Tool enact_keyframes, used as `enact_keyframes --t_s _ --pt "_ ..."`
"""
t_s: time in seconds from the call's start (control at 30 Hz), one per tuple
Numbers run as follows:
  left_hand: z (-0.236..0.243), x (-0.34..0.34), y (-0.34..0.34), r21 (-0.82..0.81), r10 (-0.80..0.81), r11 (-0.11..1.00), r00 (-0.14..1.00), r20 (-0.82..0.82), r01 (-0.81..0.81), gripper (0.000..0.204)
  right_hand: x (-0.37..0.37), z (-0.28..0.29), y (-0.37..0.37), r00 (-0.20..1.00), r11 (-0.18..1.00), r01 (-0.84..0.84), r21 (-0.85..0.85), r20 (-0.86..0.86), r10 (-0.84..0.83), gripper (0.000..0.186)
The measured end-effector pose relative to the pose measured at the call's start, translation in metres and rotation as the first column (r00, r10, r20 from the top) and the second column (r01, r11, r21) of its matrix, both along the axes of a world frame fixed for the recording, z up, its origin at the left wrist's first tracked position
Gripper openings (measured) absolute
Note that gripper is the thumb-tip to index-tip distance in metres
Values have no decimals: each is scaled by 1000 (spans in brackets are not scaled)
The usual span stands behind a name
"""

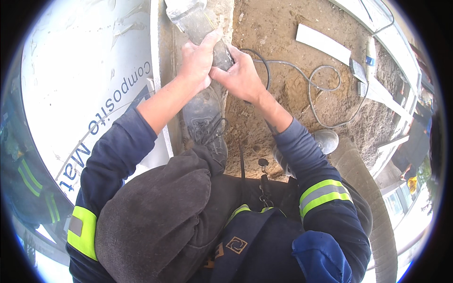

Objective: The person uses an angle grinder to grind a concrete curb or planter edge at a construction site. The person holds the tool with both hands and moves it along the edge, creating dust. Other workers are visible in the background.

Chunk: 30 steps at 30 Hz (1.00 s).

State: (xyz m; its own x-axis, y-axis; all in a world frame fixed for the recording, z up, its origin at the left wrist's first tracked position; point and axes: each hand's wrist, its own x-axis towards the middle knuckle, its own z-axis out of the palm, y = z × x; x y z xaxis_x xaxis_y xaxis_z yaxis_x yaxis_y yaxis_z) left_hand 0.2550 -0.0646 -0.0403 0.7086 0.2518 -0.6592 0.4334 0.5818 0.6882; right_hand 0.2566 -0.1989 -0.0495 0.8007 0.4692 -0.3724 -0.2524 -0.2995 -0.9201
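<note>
Both my hands grip a dusty grey tube-shaped object [198, 21] that points away from me, over a grey strip [165, 56] between a white panel and the ground. My left hand [198, 61] wraps it from the left. From the right, my right hand [240, 75] closes on its lower end, and the two hands touch. What the object is exactly I cannot tell. Just below the hands is my dusty boot [205, 120], with my bent knee in dark grey trousers [155, 217] nearer to me.
A large white printed panel [85, 70] fills the left. Sandy ground [283, 28] on the right carries a looping black cable [309, 80], a round disc-like tool [326, 140] and white strips [323, 42]. Another person [419, 141] stands at the far right.
</note>
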Motion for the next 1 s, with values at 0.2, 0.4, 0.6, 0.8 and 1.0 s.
enact_keyframes --t_s 0.2,0.4,0.6,0.8,1.0 --pt "-1 -16 -10 4 -18 1000 1000 -24 18 26 -17 -2 -11 999 999 32 22 -43 -31 76" --pt "-2 -30 -17 15 -9 1000 999 -52 10 23 -30 -3 -15 997 996 63 67 35 -66 73" --pt "-1 -29 -15 7 -22 1000 999 -40 22 21 -31 -4 -13 997 993 78 89 19 -80 69" --pt "0 -19 -10 -2 -11 1000 1000 -15 11 24 -19 0 -9 999 999 38 37 -23 -37 68" --pt "-2 -9 -3 26 -18 999 1000 14 18 26 -9 -1 -1 999 996 54 64 -6 -54 68"
